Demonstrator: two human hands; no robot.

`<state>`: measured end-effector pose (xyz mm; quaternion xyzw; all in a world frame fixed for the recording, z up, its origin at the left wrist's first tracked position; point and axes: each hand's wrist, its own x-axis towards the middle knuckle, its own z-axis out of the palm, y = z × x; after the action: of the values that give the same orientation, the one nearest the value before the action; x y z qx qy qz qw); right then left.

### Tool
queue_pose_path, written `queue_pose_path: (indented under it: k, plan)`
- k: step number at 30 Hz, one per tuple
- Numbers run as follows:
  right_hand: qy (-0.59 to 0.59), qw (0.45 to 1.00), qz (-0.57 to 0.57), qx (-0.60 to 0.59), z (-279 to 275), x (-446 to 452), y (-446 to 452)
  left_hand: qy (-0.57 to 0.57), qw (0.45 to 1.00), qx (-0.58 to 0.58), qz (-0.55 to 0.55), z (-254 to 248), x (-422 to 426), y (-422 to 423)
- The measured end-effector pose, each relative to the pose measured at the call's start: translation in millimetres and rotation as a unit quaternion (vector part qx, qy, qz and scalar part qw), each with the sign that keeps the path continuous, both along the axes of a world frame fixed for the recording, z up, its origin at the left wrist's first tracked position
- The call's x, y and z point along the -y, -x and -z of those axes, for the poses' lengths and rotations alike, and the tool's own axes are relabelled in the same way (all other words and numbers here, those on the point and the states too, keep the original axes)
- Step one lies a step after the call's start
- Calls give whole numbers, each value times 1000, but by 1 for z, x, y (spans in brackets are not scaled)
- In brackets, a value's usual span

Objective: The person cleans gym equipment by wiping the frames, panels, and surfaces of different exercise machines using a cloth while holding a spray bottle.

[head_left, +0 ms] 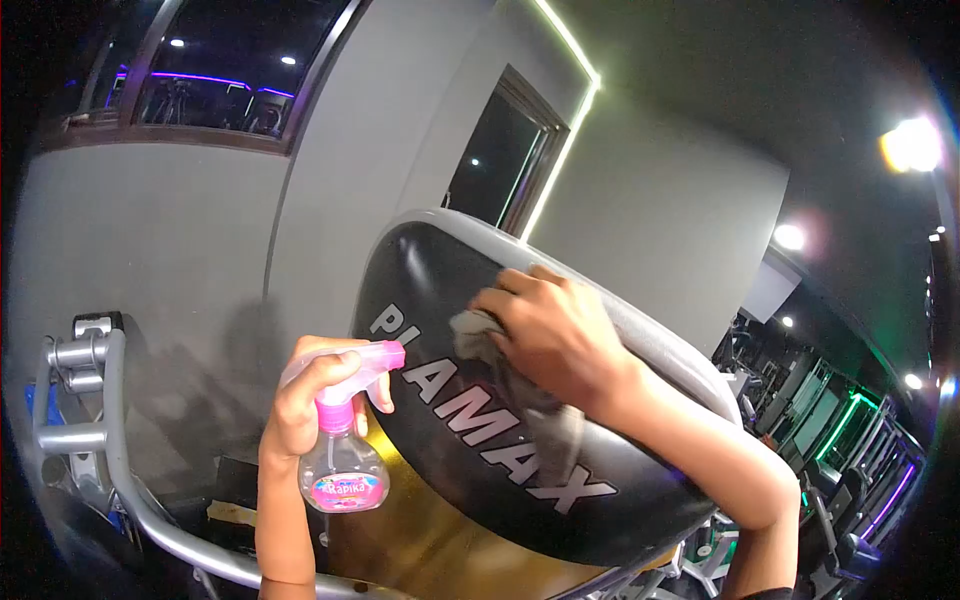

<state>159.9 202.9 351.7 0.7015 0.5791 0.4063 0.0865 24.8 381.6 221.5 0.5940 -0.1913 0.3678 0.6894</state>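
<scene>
My left hand (298,395) grips a clear spray bottle (343,465) with a pink trigger head and a pink "Rapika" label. Its nozzle points right, toward a black padded panel (425,275) lettered "PLAMAX". Against the upper part of that panel, my right hand (550,330) is closed around a grey cloth (545,425), which hangs down over the last letters. Some motion blur softens the right hand and the cloth. Below the black face, the panel has a gold-coloured section (400,510), and a silver edge (640,335) runs along its top.
Silver metal tubing (115,440) of a machine stands at the left and curves along the bottom. Behind the panel is a grey wall (340,200) with dark windows (215,85) and a lit strip. More gym equipment (850,480) fills the far right.
</scene>
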Motion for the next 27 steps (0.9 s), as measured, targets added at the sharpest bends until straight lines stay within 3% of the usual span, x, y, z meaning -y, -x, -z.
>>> queue_pose_path:
  k: [4,7,12,21,25,27]
  plan:
    - [-1,996,29,89,20,-3,16,6,999,-19,26,5,-7,-8]
    - [16,999,0,36,21,37,32,-13,1000,-9,7,5,-9,-6]
    - [28,997,66,-7,20,97,67,-16,1000,0,-8,1,-6,2]
    - [-59,996,-29,56,58,10,26,-16,999,10,-40,-4,-2,14]
    - [-31,993,-12,115,77,-5,32,-9,1000,17,-15,1,-9,6]
    - [-16,996,-8,84,78,14,45,-16,1000,13,-6,1,-10,7]
